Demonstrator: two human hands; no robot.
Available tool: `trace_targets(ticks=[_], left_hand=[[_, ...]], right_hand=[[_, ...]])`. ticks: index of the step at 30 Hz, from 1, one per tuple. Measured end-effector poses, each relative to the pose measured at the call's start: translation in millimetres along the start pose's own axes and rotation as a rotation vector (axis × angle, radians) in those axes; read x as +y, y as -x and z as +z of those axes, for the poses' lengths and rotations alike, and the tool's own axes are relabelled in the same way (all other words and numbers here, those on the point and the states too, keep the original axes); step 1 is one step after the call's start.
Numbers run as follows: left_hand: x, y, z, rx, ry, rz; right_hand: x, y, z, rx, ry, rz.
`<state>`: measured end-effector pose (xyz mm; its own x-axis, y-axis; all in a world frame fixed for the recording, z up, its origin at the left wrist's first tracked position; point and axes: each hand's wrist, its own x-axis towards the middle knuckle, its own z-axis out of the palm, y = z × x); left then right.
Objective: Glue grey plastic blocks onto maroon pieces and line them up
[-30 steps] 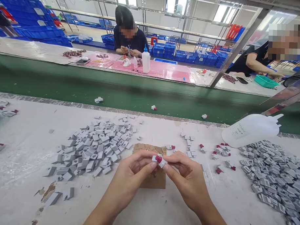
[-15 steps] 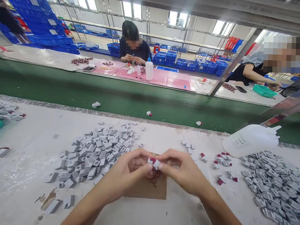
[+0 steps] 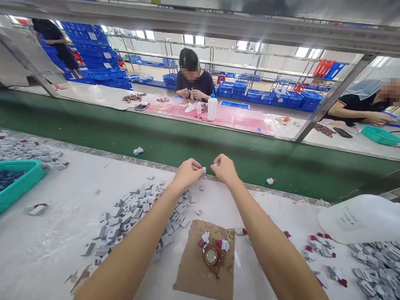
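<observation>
Both my hands reach forward to the near edge of the green belt. My left hand (image 3: 188,172) is closed, with its fingertips at a small white and dark-red plastic part (image 3: 203,170). My right hand (image 3: 224,168) pinches close by on the right; a pale bit of a small white piece shows at its fingertips, mostly hidden. Between my forearms lies a brown cardboard square (image 3: 202,283). On it sit a round bottle cap (image 3: 211,256) in wet brownish liquid and two white and red parts, one (image 3: 205,238) left of the other (image 3: 223,245).
A heap of grey blocks (image 3: 128,213) lies left, partly behind my left forearm. Another grey heap (image 3: 379,265) and a white plastic bottle (image 3: 358,217) are at right. A teal basket (image 3: 17,196) stands far left. White parts lie on the belt (image 3: 99,124). Co-workers sit across it.
My hands have moved from above the cardboard, where they held a white and red part together, forward to the belt edge and slightly apart. The cardboard is uncovered. The camera view has shifted.
</observation>
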<state>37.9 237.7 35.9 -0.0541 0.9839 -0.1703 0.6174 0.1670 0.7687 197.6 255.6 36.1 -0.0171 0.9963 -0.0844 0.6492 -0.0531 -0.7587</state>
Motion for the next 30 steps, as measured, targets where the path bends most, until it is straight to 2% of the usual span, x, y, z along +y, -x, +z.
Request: trace_targets(ticks=[2, 4, 6, 8, 10, 12, 13, 15, 18, 22, 27, 30], left_hand=[[4.3, -14.8, 13.7, -0.071, -0.058, 0.009], [9.1, -26.2, 26.4, -0.128, -0.110, 0.036], [12.9, -34.2, 34.9, -0.158, -0.160, 0.066], [14.2, -38.4, 36.7, -0.153, -0.217, 0.094], [12.4, -37.4, 32.1, -0.118, -0.283, 0.116], [7.6, -29.6, 23.6, -0.072, -0.350, 0.142], [4.5, -23.3, 19.0, -0.061, -0.381, 0.160], [-2.4, -7.3, 11.0, -0.082, -0.430, 0.209], [-11.6, 16.1, 3.3, -0.213, -0.460, 0.300], [-18.0, 29.8, -1.7, -0.350, -0.427, 0.376], [-16.9, 32.1, -6.3, -0.340, -0.332, 0.399], [-13.3, 47.9, -7.3, -0.314, -0.188, 0.385]], right_hand=[[18.8, 35.4, -21.8, 0.018, -0.026, 0.008], [37.9, 83.8, -41.1, 0.020, -0.064, -0.002], [55.5, 137.6, -51.8, 0.002, -0.118, 0.005], [71.3, 188.1, -51.8, -0.033, -0.224, 0.037], [85.1, 228.7, -43.8, -0.016, -0.502, 0.114], [96.4, 257.2, -32.7, 0.039, -0.672, 0.204], [101.0, 267.3, -27.4, 0.064, -0.688, 0.237], [107.7, 280.9, -18.2, 0.107, -0.625, 0.248], [113.1, 290.8, -8.4, 0.158, -0.451, 0.154], [115.6, 296.4, -3.3, 0.184, -0.296, 0.050], [106.6, 298.6, -10.4, 0.163, -0.254, 0.032], [94.9, 292.3, -11.9, 0.155, -0.443, 0.111]])
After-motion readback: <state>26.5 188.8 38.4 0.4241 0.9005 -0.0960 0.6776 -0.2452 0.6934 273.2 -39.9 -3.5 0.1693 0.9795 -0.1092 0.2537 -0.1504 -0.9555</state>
